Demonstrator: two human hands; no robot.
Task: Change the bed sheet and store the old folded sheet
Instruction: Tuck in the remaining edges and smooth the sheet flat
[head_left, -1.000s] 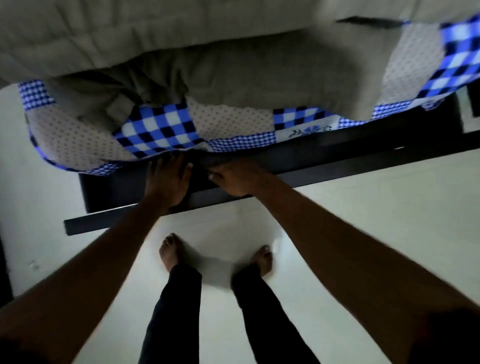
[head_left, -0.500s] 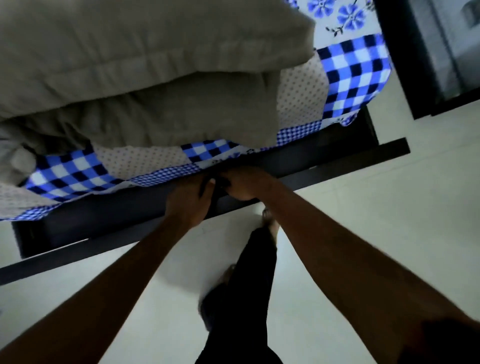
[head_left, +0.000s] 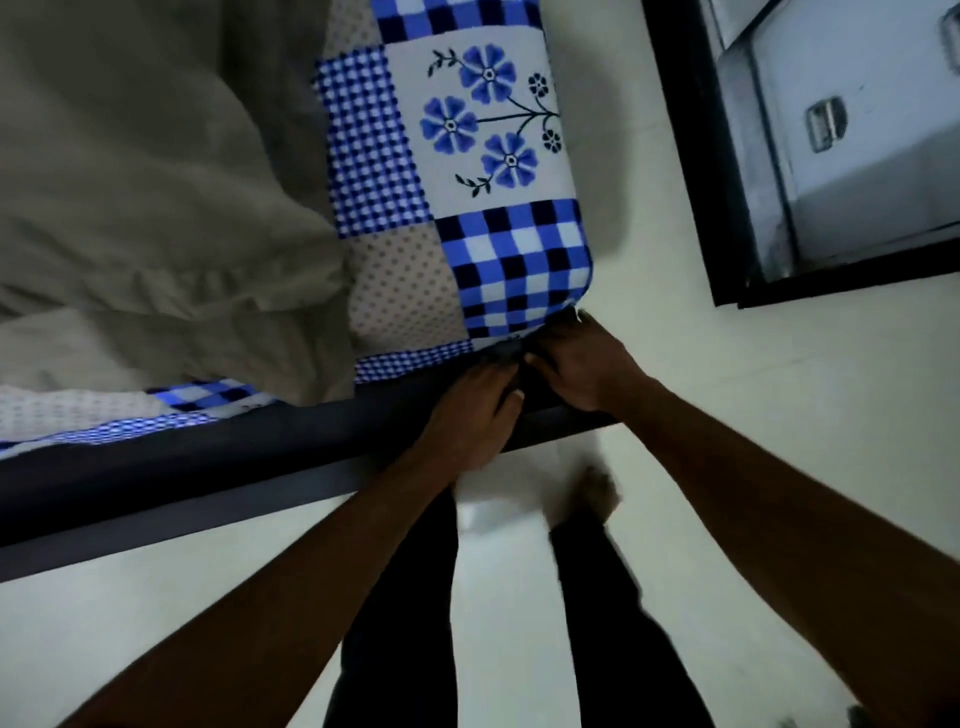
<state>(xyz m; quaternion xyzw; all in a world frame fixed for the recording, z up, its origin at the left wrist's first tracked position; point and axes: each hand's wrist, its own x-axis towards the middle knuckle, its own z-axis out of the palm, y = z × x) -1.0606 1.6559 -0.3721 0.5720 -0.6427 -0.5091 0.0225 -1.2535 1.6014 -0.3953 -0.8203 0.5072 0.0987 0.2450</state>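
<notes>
Fingers (head_left: 493, 373) (two hands (head_left: 470, 415) (head_left: 584, 366)) at one sheet (head_left: 519, 260)

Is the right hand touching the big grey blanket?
Apart. The head view shows the right hand at the corner of the blue checked sheet, and a stretch of that sheet lies between it and the grey blanket.

Left forearm (head_left: 291, 577) and right forearm (head_left: 753, 493) bare along their visible length, left hand (head_left: 467, 415) and right hand (head_left: 582, 366) bare at the dark bed frame (head_left: 208, 467), black full-length trousers (head_left: 405, 597) below it, one bare foot (head_left: 597, 493), blurred.
</notes>
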